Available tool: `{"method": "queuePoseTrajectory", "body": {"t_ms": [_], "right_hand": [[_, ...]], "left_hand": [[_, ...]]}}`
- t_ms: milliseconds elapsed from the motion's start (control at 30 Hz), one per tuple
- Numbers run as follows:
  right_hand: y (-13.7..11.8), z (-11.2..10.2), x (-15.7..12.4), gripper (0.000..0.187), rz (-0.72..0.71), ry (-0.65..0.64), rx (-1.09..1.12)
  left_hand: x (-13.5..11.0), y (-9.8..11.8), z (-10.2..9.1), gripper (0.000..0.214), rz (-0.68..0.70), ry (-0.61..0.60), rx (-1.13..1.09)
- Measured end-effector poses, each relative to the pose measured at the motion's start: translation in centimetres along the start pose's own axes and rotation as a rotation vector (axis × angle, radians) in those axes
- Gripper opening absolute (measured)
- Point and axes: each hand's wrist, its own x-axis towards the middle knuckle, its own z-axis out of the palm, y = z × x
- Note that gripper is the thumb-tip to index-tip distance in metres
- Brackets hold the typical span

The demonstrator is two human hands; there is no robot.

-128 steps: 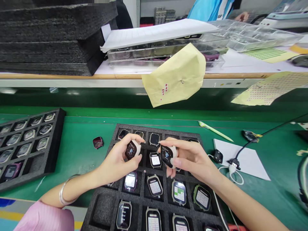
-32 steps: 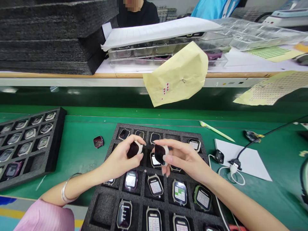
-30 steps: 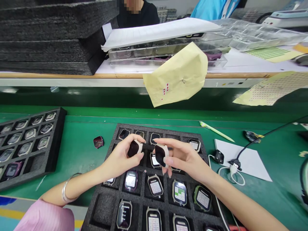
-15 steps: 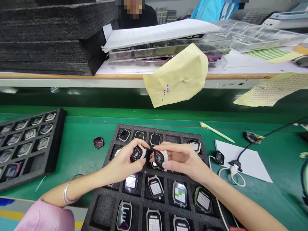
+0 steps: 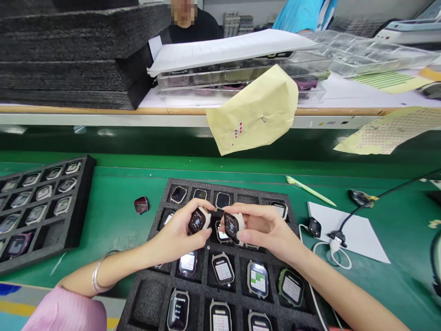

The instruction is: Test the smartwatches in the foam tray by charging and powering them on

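My left hand (image 5: 184, 230) is closed around a smartwatch without a strap (image 5: 199, 220), pale at the side, its dark screen lit with a small picture. A matching smartwatch (image 5: 232, 226) is pinched between the thumb and fingers of my right hand (image 5: 263, 227). Both are held side by side, apart, above a black foam tray (image 5: 146, 299). In the tray's pockets lie several more watch bodies, among them one with a green and white screen (image 5: 257, 279) and one with a green case (image 5: 291, 287). My hands hide part of the tray's second row.
Another foam tray of watches (image 5: 84, 184) stands at the left, with a loose dark-red watch (image 5: 141, 205) beside it. A green pen (image 5: 310, 191), white paper (image 5: 361, 230) and a cabled connector (image 5: 336, 241) lie right. Overhead, a shelf edge (image 5: 103, 120) carries stacked foam; a person sits beyond.
The watch in my right hand has shifted slightly right and turned a little. My left hand and its watch have barely moved.
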Motion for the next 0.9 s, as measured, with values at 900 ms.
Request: {"method": "queuePoseTrajectory", "body": {"t_ms": [900], "right_hand": [[0.27,-0.27,0.02,0.032,-0.042,0.032,-0.016]], "left_hand": [[0.50,0.36,-0.33,0.033,0.031,0.050,0.084]]}}
